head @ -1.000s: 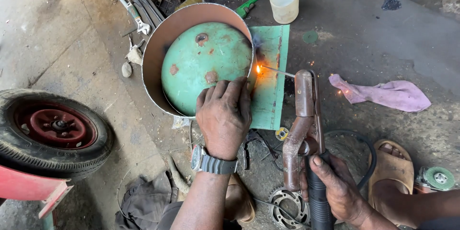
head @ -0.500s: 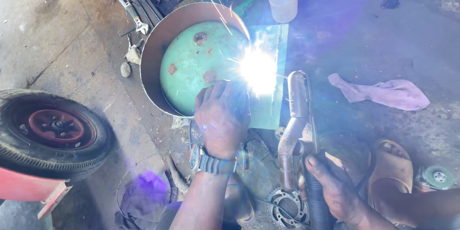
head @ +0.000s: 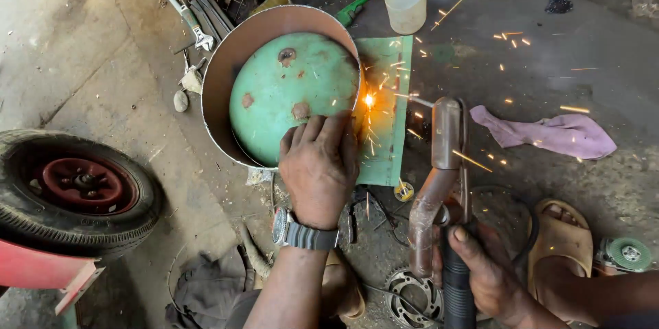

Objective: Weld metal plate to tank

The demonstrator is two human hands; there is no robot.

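Note:
My left hand presses flat on the near edge of a green metal dome that sits inside a rust-coloured sheet-metal ring. A watch is on that wrist. My right hand grips the black handle of a rusty welding electrode holder. Its thin rod reaches left to the ring's right rim, where a bright glow throws sparks up and to the right. A green metal plate lies under the ring's right side.
A tyre on a red wheel lies at the left. Wrenches and scrap lie at the top, beside a white plastic cup. A pink rag lies on the right, a sandalled foot and green grinder disc lower right.
The blinding arc flash of half a second ago has shrunk to a small glow with flying sparks. Both hands keep their places on the dome and the holder.

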